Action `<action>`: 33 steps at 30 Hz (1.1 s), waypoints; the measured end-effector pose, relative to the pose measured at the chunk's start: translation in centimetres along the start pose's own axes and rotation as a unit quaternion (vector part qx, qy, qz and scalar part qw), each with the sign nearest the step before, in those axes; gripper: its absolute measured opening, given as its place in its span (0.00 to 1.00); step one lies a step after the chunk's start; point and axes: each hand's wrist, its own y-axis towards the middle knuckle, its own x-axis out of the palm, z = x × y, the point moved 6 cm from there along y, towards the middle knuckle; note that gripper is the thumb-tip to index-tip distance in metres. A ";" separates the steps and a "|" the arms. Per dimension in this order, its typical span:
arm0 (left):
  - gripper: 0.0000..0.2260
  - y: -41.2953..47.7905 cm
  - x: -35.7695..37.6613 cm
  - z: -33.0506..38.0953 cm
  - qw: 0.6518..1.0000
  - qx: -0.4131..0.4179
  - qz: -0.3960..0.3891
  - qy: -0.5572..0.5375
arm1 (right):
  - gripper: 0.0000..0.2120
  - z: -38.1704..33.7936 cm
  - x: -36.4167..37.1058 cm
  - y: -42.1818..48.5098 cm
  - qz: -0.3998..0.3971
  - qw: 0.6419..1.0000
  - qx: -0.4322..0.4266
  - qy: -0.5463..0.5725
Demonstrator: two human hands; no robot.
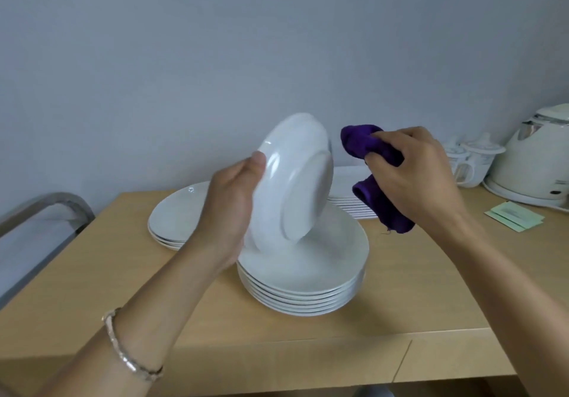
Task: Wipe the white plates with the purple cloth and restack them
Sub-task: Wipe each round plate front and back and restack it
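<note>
— So, where's the plate (292, 178) just now?
— Up on its edge over the near stack (304, 286), underside turned to the right. I can't tell whether its lower rim touches the top one. The left hand (229, 209) grips its left rim, thumb on the back.
— And the cloth (383, 209)?
— Bunched in the right hand (412, 175), fingers curled tight round it, just right of the plate and apart from it.
— So that hand's the nearer one?
— To the bare underside, yes. I'd say a short move left brings cloth onto it. Oval dishes (172, 215) lie far left on the table (123, 273), a kettle (535, 162) far right.
</note>
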 end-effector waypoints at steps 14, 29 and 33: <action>0.18 -1.4 -2.4 -7.6 0.927 -0.236 0.091 -0.277 | 0.12 -4.1 6.3 -2.0 -0.157 0.986 -0.045 0.038; 0.61 -1.2 -4.6 -7.3 0.919 -0.092 -0.138 0.359 | 0.19 -4.9 11.0 -4.4 -0.222 0.971 -0.088 -0.021; 0.60 -0.4 -4.9 -7.7 0.914 -0.037 -0.177 0.364 | 0.20 -7.9 11.9 -5.6 -0.236 0.956 -0.177 0.001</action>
